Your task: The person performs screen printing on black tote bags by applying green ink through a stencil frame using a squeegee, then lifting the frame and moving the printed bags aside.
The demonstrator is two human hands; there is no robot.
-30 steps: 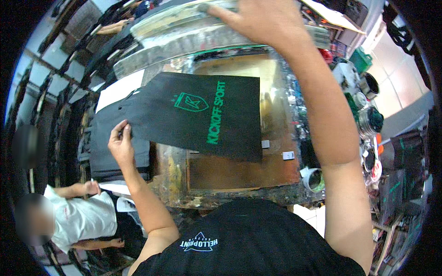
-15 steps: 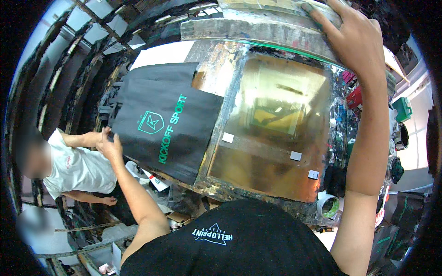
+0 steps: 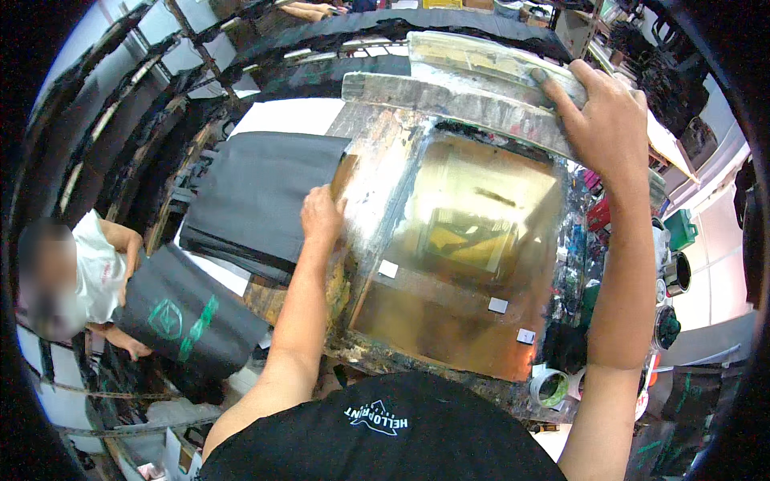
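Note:
My left hand (image 3: 322, 215) is closed at the right edge of a stack of plain black bags (image 3: 257, 188); whatever its fingers hold is hidden. Across the table, my right hand (image 3: 605, 120) grips the right end of a squeegee with a pale wooden handle (image 3: 481, 62), its thumb on the near side. This lies along the grey wooden far rail (image 3: 449, 103) of a printing screen (image 3: 433, 321) with amber, translucent mesh. To the left, a co-worker holds a black bag (image 3: 180, 317) printed with a green emblem and lettering.
An open tub with green inside (image 3: 549, 388) stands by the screen's near right corner. More containers, including a dark can (image 3: 678, 272) and a green box (image 3: 681, 230), line the right side. Racks (image 3: 104, 132) rise at left. The co-worker in a white shirt (image 3: 100, 260) stands close by.
The printed bag has gone from the stack to the co-worker, uncovering plain black bags. My left hand has moved right to the stack's edge. My right hand keeps hold of the squeegee.

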